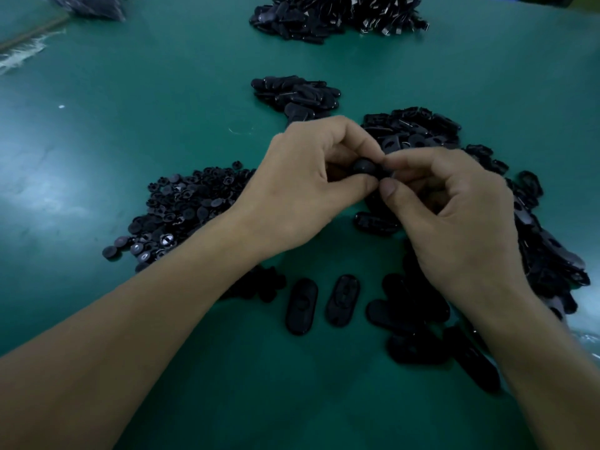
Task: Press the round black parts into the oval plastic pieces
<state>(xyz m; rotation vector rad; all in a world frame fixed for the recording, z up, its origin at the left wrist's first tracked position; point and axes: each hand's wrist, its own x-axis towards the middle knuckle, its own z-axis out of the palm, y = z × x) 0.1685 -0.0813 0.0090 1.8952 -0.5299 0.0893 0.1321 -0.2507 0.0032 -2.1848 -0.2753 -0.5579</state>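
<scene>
Grip: left hand (302, 186) and right hand (454, 216) both pinch round black part (363, 165) | piles (181, 212) loose on table (130, 92)

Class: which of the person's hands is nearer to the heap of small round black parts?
Left. The left hand is at the right edge of the heap; the right hand is farther right, over oval pieces. Both pinch one round black part.

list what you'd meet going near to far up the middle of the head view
two loose oval pieces → left hand and right hand pinching a round black part → small oval-piece pile → large far pile
</scene>
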